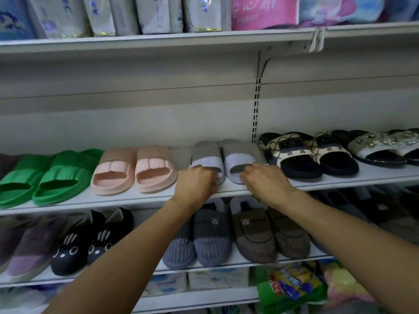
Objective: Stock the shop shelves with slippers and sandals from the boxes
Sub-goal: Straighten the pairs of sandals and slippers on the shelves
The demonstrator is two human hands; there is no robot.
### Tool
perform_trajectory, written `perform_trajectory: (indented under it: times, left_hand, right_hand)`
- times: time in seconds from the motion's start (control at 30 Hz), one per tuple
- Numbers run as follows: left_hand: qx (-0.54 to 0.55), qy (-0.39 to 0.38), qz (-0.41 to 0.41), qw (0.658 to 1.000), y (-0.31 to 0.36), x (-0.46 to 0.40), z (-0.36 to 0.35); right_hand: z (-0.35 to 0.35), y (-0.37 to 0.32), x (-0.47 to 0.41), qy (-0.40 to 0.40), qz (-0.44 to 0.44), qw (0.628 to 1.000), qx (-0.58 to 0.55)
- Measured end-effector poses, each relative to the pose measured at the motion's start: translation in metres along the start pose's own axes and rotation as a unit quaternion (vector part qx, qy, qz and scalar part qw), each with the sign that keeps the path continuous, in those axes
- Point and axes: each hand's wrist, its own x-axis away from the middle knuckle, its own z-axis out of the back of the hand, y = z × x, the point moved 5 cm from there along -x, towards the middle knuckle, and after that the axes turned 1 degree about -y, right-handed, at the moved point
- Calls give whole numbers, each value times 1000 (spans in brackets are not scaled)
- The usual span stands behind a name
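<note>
I have both hands up at the middle shelf [226, 191], working on the grey-and-white pair of slippers that sits just past centre, toward 12 o'clock from my wrists. My left hand [196, 181] has its fingers curled over the heel end of the left grey slipper [207, 156], gripping its near edge. My right hand [264, 177] does the same on the right grey slipper [239, 156], fingers bent down onto the heel edge at the opening. The two slippers stand side by side, touching, toes pointing at the back wall of the shelf.

At 9 o'clock from that pair, just beside it, stands a pink pair of slides [133, 168], and further out at 9 o'clock a green pair [45, 177] runs to the edge of my view. At 3 o'clock, just beside the right grey slipper, is a patterned black-and-cream pair [301, 155], then a sequinned pair [381, 146] beyond it.

On the shelf below, at 6 o'clock under my hands, I see blue-grey bear slippers [208, 234] next to brown bear slippers [260, 232], partly hidden by my forearms. At 7 o'clock are black cat-face slippers [90, 239], with a purple pair [27, 245] further left, blurred.

The top shelf at 12 o'clock carries packaged goods [154, 14], including a pink pack [263, 12]. At 5 o'clock, low down, lies a green-and-yellow bag [292, 286].
</note>
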Motion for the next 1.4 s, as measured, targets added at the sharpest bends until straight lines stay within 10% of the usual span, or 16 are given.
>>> perform_trajectory:
  times: [0.57, 1.03, 1.4]
  left_hand:
    - [112, 63, -8, 992, -10, 44, -1]
    - [89, 84, 157, 980, -170, 110, 11]
    - [177, 46, 45, 982, -233, 93, -10]
  right_hand:
    - [17, -10, 9, 71, -14, 996, -57]
    - [58, -119, -56, 75, 68, 983, -153]
    - [57, -184, -91, 25, -80, 981, -178]
